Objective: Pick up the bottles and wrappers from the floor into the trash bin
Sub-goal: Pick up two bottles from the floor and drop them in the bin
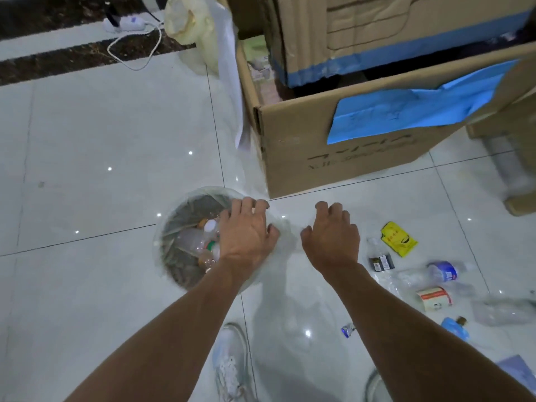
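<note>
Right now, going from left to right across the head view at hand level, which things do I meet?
In order: trash bin, left hand, right hand, yellow wrapper, clear bottle at the right edge. The dark-label bottle and blue-label bottle overlap the wrapper sideways, so I leave them out.

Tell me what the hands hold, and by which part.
It cannot be told surely. The left hand and right hand seem to pinch clear plastic film.

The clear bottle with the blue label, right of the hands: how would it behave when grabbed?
The bottle looks empty and crumpled, so probably light and yielding to a squeeze. Lying sideways on glossy floor, it may roll or skid if nudged.
</note>
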A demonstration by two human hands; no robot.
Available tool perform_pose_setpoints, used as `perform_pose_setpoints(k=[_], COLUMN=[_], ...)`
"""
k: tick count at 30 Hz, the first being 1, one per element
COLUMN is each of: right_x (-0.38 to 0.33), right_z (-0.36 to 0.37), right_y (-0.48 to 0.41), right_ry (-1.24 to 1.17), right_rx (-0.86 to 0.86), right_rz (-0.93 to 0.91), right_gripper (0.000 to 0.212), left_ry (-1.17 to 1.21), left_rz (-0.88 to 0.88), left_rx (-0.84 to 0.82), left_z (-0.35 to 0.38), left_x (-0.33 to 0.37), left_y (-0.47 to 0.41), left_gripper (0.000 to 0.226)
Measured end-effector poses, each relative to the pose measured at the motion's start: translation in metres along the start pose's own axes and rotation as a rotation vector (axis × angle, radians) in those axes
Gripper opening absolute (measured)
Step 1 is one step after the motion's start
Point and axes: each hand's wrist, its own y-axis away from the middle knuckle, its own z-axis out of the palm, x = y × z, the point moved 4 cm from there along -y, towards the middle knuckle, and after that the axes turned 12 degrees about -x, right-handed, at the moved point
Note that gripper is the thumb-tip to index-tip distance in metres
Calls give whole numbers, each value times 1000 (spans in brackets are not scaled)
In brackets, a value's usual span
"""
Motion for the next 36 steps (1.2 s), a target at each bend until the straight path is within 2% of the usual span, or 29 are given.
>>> perform_pose_setpoints(k=[7,13,16,23,30,36], right_x=[136,254,303,414,469,486], right_z=[-14,-14,-7,41,111,157], right_y=[18,29,34,44,38,12], right_ry=[-14,-59,-67,-55,-86,-110], right_rx=[8,13,5,-39,-99,-81], right_rz=[125,225,260,347,365,343], right_gripper=[42,42,48,45,53,57], left_ry=[-14,-16,-42,-43,-43,-55], left_rz=[99,173,189,195,230,281], left_rx=[33,-2,-22,-92,-176,-166], left_z=[15,46,70,150,236,285], left_x=[129,232,271,347,386,392], left_y=[0,-1,-2,-5,-10,-30], left_gripper=[40,41,40,41,44,49])
